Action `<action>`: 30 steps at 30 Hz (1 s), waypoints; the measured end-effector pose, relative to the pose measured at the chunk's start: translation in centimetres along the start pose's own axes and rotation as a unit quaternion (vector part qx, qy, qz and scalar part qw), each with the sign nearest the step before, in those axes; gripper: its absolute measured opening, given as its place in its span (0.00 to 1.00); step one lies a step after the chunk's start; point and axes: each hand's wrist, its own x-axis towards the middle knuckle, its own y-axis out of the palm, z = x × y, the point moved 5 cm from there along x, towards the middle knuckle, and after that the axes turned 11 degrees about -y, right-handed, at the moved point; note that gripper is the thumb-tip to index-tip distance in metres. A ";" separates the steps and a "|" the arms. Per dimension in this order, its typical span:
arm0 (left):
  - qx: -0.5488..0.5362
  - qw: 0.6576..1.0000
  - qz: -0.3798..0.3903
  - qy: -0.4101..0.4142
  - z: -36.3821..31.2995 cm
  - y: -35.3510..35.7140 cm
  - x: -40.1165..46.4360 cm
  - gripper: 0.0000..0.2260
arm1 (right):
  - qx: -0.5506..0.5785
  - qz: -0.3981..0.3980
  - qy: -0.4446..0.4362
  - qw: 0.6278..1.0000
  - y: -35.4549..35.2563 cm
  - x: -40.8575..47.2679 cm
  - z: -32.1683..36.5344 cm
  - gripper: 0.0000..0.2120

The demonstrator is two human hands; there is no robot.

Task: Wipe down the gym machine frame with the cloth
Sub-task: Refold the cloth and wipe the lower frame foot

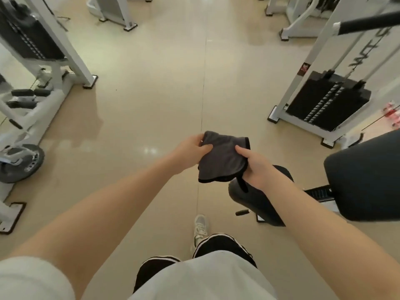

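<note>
Both my hands pinch the folded dark grey cloth point(223, 159): left hand point(190, 152), right hand point(257, 167). White machine frame upright point(303, 76) stands far right, nearer my right.

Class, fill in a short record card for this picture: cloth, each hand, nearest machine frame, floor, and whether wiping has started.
cloth: dark grey cloth, folded, held in the air between both hands
left hand: left hand pinches the cloth's left edge
right hand: right hand grips its right side
nearest frame: white machine frame with black weight stack, to the right
floor: beige floor, shiny
wiping: not yet started; cloth touches no frame
</note>
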 end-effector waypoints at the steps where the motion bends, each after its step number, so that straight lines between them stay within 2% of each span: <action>1: 0.019 1.000 0.010 0.008 -1.8 -0.2 2.0 0.11 | 0.003 -0.009 -0.008 1.000 -0.3 1.4 1.7 0.16; 6: 0.070 0.995 0.063 0.033 -8.8 0.2 10.6 0.11 | 0.017 -0.037 -0.046 0.998 -2.8 7.1 7.9 0.13; 13: 0.146 0.976 0.152 0.049 -13.2 2.9 22.4 0.10 | 0.036 -0.059 -0.094 0.993 -6.6 13.6 10.5 0.14; 21: 0.262 0.927 0.258 0.071 -19.8 2.5 39.0 0.10 | 0.085 -0.136 -0.115 0.980 -7.1 26.4 14.6 0.13; 25: 0.287 0.906 0.305 0.067 -23.2 1.4 46.8 0.09 | 0.132 -0.182 -0.119 0.967 -5.6 32.3 17.0 0.12; 30: 0.297 0.883 0.360 0.054 -24.2 3.9 53.7 0.10 | 0.188 -0.283 -0.158 0.927 -5.9 37.6 18.0 0.10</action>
